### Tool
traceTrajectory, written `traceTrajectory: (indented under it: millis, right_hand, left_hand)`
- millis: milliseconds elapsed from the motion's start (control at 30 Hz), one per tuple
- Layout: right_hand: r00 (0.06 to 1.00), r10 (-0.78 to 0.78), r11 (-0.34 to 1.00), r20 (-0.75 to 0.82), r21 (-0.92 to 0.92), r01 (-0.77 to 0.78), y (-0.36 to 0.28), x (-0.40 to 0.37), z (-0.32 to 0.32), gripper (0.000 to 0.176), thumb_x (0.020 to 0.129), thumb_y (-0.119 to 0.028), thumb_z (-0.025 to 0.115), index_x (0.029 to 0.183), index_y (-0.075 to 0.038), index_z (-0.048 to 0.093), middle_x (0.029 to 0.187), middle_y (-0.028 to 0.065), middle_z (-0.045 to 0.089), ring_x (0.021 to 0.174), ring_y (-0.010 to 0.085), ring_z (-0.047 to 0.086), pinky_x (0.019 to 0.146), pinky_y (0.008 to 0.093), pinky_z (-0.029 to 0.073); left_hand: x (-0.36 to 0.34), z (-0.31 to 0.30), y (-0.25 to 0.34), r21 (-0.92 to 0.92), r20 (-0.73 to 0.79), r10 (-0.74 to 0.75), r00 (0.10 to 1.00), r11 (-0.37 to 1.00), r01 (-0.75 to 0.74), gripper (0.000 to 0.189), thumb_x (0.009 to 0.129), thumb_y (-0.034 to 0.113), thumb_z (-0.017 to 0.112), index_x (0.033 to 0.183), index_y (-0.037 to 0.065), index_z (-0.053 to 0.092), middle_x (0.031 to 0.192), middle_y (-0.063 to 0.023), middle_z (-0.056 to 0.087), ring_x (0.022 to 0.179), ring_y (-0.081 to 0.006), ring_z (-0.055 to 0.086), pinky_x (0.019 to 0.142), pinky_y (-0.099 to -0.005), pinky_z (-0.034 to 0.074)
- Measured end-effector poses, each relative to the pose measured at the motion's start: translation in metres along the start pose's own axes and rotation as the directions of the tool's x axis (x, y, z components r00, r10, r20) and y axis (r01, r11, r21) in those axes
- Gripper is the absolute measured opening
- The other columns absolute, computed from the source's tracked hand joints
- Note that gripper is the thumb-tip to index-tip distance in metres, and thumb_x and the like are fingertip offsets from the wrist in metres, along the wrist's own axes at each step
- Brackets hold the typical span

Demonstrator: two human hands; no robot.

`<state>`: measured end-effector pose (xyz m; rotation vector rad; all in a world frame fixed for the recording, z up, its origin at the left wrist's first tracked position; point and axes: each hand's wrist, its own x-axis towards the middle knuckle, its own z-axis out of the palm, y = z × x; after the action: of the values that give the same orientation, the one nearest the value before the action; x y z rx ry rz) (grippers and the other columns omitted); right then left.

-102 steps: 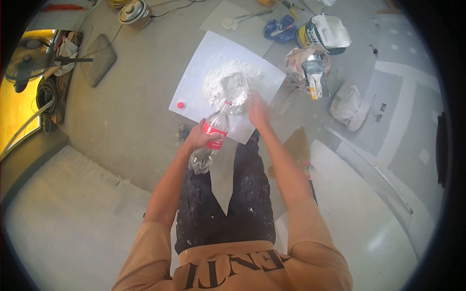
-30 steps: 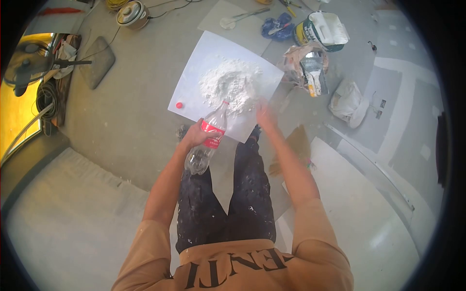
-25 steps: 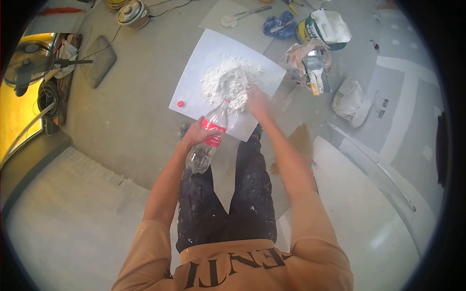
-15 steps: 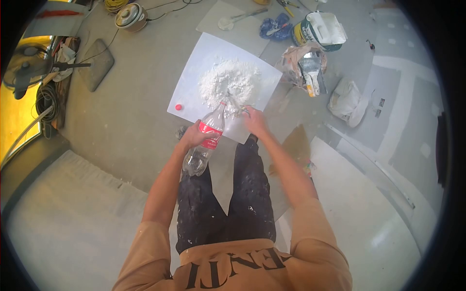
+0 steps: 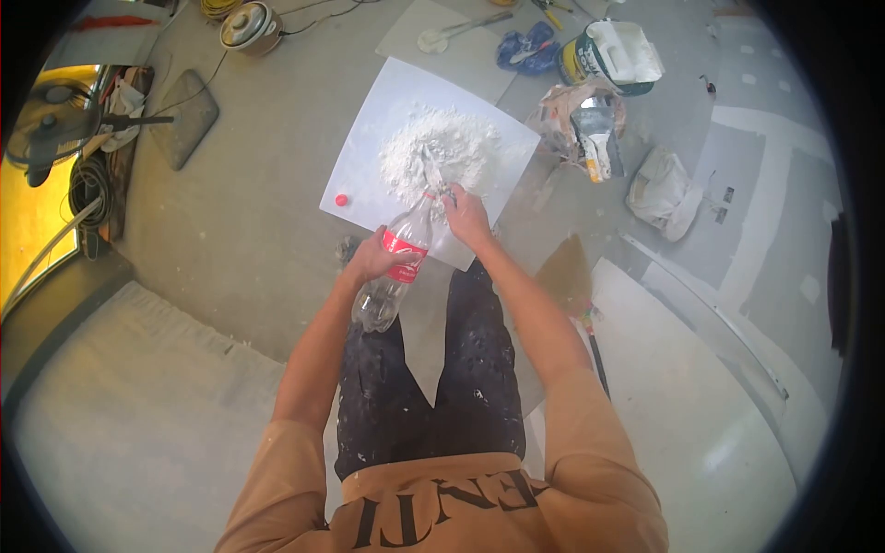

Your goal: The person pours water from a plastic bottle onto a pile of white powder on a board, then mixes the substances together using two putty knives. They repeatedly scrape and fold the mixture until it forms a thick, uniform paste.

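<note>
My left hand (image 5: 372, 257) is wrapped round a clear plastic soda bottle (image 5: 380, 304) with a red label, held at a slant with its neck toward a heap of white powder (image 5: 461, 147). In my closed right hand (image 5: 467, 219) is a narrow powder-coated tool (image 5: 430, 170), whose exact kind I cannot tell. Its end lies in the near part of the heap, right at the bottle's mouth. Beneath the powder is a white board (image 5: 355, 170) on the floor. A red bottle cap (image 5: 341, 200) rests near the board's left corner.
Beyond the board's right side are a plastic bag (image 5: 556, 115) with a wide putty knife (image 5: 597, 147), a bucket (image 5: 578, 61) and a white sack (image 5: 661, 192). A broom (image 5: 564, 276) lies right of my legs. At left stand a fan (image 5: 55, 129) and a rice cooker (image 5: 249, 29).
My right hand has moved left and slightly away from me, bringing the tool over the bottle's mouth and into the powder. The left hand and bottle stay nearly in place.
</note>
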<state>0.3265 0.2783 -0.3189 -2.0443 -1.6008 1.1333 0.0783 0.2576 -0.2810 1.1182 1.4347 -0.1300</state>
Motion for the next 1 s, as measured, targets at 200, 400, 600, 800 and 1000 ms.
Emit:
traceTrajectory:
  millis: [200,400,600,800,1000]
  right_hand:
    - [0.999,0.033,0.994,-0.036,-0.106,-0.036,0.033,-0.024,-0.033,0.036,0.100,-0.021,0.060,0.127,0.001,0.062,0.110,0.0288,0.071,0.105,0.0480,0.066,0.091,0.0541,0.052]
    - [0.984,0.030,0.997,-0.175,-0.067,-0.042,0.022,0.021,-0.040,0.039,0.099,-0.021,0.063,0.130,0.002,0.062,0.099,0.0274,0.072,0.096,0.0466,0.069,0.085,0.0520,0.054]
    - [0.986,0.127,0.962,-0.109,0.255,-0.096,-0.008,0.019,0.003,0.038,0.097,-0.021,0.064,0.124,0.005,0.065,0.089,0.0286,0.073,0.089,0.0451,0.072,0.086,0.0500,0.054]
    - [0.988,0.155,0.986,-0.016,0.071,-0.154,0.001,-0.026,0.011,0.037,0.099,-0.022,0.062,0.129,0.000,0.064,0.097,0.0303,0.072,0.094,0.0467,0.070,0.087,0.0507,0.054]
    - [0.985,0.137,0.985,-0.102,-0.095,-0.147,0.033,-0.030,-0.019,0.034,0.099,-0.021,0.061,0.125,0.000,0.064,0.103,0.0318,0.071,0.100,0.0495,0.067,0.088,0.0551,0.053]
  left_hand:
    - [-0.003,0.000,-0.002,-0.049,-0.009,0.029,1.000,0.998,-0.029,0.120,0.063,0.060,0.090,0.146,-0.011,0.043,0.130,-0.0259,0.067,0.120,-0.0355,0.067,0.106,-0.0414,0.051]
    - [-0.010,-0.006,0.007,0.010,0.011,0.006,1.000,1.000,-0.006,0.111,0.062,0.059,0.090,0.141,-0.009,0.049,0.128,-0.0280,0.067,0.120,-0.0378,0.067,0.104,-0.0426,0.051]
    - [-0.008,-0.003,-0.005,0.042,-0.008,0.009,1.000,0.999,-0.009,0.119,0.060,0.061,0.090,0.145,-0.010,0.046,0.130,-0.0300,0.066,0.123,-0.0389,0.066,0.105,-0.0427,0.051]
    - [0.002,0.002,-0.032,0.121,-0.093,0.027,0.995,0.993,-0.016,0.115,0.059,0.063,0.092,0.142,-0.005,0.050,0.128,-0.0269,0.068,0.120,-0.0366,0.067,0.103,-0.0430,0.052]
    - [-0.003,-0.008,-0.017,0.156,-0.041,0.045,0.998,0.987,-0.038,0.129,0.060,0.068,0.087,0.150,-0.012,0.039,0.131,-0.0353,0.063,0.125,-0.0439,0.063,0.106,-0.0443,0.050]
